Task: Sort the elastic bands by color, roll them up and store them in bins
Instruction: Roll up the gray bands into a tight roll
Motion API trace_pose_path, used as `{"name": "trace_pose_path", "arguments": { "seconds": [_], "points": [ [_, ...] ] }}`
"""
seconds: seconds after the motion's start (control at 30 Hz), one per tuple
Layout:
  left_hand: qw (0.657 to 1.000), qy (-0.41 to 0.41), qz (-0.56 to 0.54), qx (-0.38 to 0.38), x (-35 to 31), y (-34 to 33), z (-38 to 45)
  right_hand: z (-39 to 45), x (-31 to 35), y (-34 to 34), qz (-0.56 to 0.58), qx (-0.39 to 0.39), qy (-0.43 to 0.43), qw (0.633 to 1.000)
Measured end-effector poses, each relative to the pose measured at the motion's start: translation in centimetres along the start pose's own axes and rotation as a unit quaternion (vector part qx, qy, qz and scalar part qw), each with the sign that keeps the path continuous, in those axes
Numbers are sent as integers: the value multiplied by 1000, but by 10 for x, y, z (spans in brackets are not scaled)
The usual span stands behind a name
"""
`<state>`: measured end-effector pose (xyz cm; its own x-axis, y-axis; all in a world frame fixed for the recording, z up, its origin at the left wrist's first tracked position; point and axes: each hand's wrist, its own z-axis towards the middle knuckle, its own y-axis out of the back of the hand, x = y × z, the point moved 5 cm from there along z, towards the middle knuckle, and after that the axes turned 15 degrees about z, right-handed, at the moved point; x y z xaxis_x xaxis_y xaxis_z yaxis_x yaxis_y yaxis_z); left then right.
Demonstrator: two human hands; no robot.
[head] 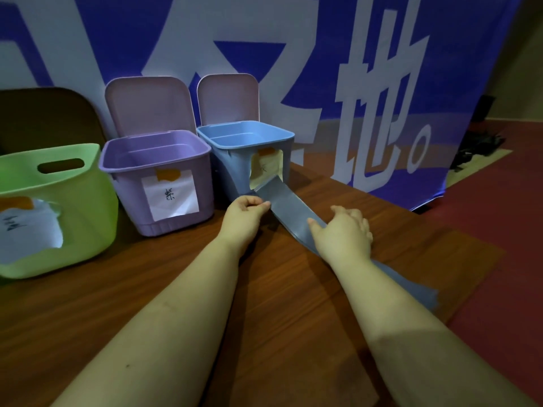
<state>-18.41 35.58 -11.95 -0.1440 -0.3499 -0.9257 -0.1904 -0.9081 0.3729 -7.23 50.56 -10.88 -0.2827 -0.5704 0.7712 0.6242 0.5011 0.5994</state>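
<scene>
A long grey-blue elastic band (pixel 289 205) lies stretched across the wooden table (pixel 264 304), from the foot of the blue bin (pixel 280 136) back under my right forearm. My left hand (pixel 245 208) pinches the band's left edge near its far end. My right hand (pixel 345 230) lies on the band farther back, thumb on its top; the fingers are curled over its right edge. The blue bin, the purple bin (pixel 205 154) and the green bin (pixel 97 183) stand in a row on the left, each with a paper label. Both lidded bins stand open and look empty.
A blue banner with large white characters (pixel 367 98) hangs right behind the bins and the table's far edge. A dark chair back (pixel 50 113) rises behind the green bin. The table's right edge drops to a red floor (pixel 505 259).
</scene>
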Motion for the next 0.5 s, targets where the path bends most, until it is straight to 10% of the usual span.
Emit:
{"name": "trace_pose_path", "arguments": {
  "seconds": [0.13, 0.5],
  "points": [
    [1000, 2, -7, 17, -3, 3, -7, 2, 1, -9, -108, 29, 23, 993],
    [939, 201, -279, 22, -27, 25, -105, -50, 29, 23, 107, 65, 184, 975]
  ]
}}
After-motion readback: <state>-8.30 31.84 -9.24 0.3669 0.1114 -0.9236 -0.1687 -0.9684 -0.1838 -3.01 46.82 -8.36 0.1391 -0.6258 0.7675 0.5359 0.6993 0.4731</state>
